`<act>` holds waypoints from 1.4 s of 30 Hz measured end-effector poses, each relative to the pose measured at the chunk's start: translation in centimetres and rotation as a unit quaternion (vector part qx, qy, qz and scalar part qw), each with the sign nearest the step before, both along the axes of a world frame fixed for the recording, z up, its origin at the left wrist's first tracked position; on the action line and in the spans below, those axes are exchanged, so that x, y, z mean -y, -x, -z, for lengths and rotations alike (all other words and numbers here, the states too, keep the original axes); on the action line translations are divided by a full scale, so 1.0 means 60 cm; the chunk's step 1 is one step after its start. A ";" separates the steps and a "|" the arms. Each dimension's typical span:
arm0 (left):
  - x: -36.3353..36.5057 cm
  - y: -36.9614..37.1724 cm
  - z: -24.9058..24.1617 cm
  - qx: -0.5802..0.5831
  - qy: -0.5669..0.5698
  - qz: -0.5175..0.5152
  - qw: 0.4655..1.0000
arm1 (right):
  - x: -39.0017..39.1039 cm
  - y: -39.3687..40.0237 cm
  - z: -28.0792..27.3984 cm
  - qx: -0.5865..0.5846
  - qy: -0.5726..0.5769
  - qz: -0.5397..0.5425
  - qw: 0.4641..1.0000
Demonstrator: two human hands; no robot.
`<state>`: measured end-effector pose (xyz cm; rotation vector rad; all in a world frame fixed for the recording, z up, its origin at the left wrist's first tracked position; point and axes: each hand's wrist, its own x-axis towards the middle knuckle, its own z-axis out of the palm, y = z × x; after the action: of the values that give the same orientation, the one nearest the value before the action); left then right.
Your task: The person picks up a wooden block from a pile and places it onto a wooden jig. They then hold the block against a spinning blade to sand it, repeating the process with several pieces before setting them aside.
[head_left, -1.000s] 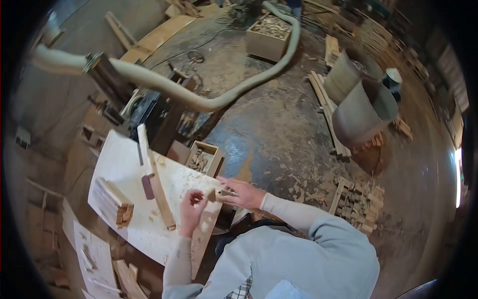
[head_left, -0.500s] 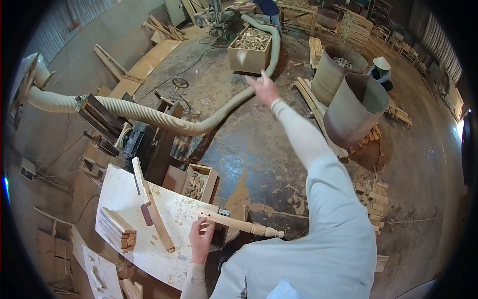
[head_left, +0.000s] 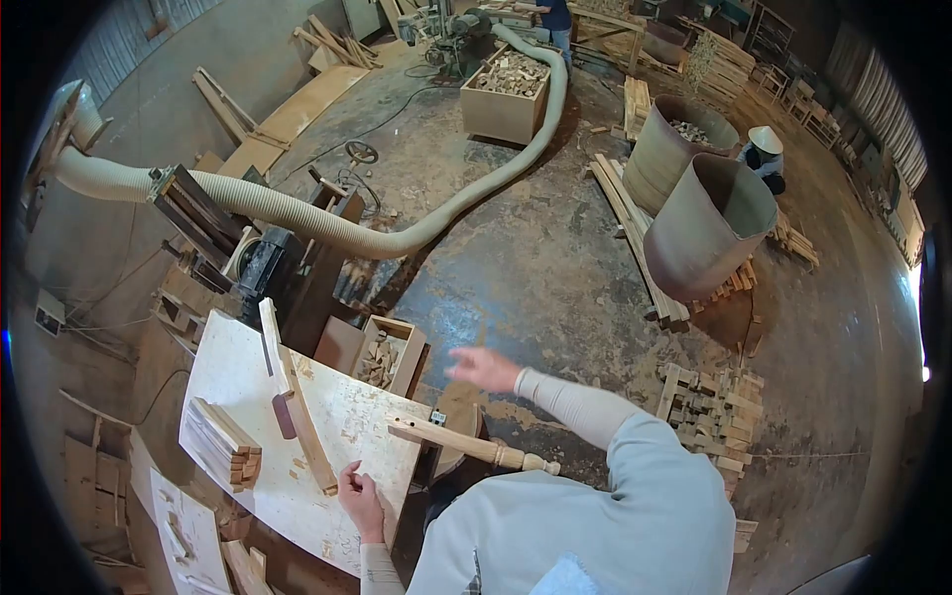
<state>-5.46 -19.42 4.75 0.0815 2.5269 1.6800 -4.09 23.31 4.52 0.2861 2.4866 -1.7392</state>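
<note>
My left hand (head_left: 361,502) is low over the white board (head_left: 372,436), fingers loosely curled and apart, near the lower end of a long wooden strip (head_left: 312,441). My right hand (head_left: 484,369) reaches out over the floor, fingers spread, holding nothing. Between my hands and my body lies a turned wooden leg (head_left: 471,443), its square end with holes on the board edge and its rounded end toward my lap. A stack of short strips (head_left: 223,444) rests at the board's left. A dark red block (head_left: 285,416) sits against the long strip.
An open box of wood pieces (head_left: 405,357) stands beyond the board, near a machine with a motor (head_left: 266,263). A ribbed hose (head_left: 397,243) crosses the floor. Two large drums (head_left: 699,238) stand at right. A person in a conical hat (head_left: 764,154) crouches behind; another person (head_left: 555,20) stands far off.
My right hand has come down and back from far out over the floor toward the board. My left hand has moved left and down, away from the leg's square end.
</note>
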 end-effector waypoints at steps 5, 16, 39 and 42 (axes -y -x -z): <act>0.026 0.025 -0.011 -0.081 0.076 -0.042 0.993 | 0.120 -0.061 0.029 -0.003 -0.046 -0.070 0.996; 0.235 0.221 -0.111 -0.341 0.240 -0.203 0.886 | 0.282 -0.031 0.023 0.043 -0.125 -0.061 0.989; 0.597 0.285 -0.036 0.015 -0.325 -0.192 0.926 | 0.329 -0.023 -0.004 0.090 -0.155 -0.020 0.984; 0.554 0.262 -0.060 0.038 -0.345 -0.146 0.926 | 0.339 -0.014 -0.012 0.126 -0.171 0.010 0.977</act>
<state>-21.18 -52.67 8.37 -0.3147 1.8377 2.5515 -3.24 2.96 5.23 0.5230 2.5829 -1.1828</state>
